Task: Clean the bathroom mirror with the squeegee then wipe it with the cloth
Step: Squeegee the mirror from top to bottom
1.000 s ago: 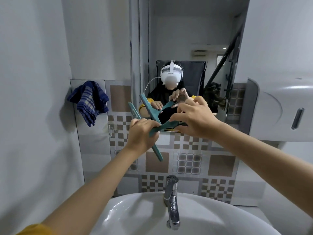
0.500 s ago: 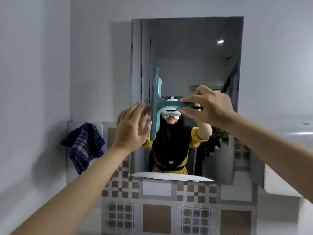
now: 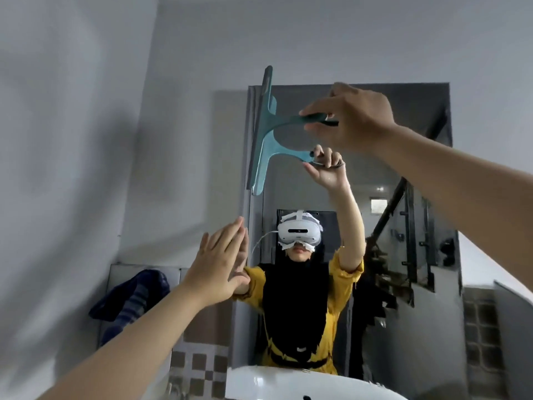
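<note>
Head view: squeegee [image 3: 264, 131] along mirror [image 3: 375, 226] edge

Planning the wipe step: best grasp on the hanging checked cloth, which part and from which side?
Pinch the checked cloth at its bunched top, coming from the front right. It hangs draped against the tiled wall, folds bulging outward, so the back is closed off. The open left hand is nearest.

Right hand [image 3: 350, 116] pinches handle of teal squeegee [image 3: 266, 134]; blade upright at mirror [image 3: 403, 168] left edge, left of the hand. Left hand [image 3: 219, 269] flat, fingers spread, below the blade. Blue cloth [image 3: 135, 298] lower left of it.
</note>
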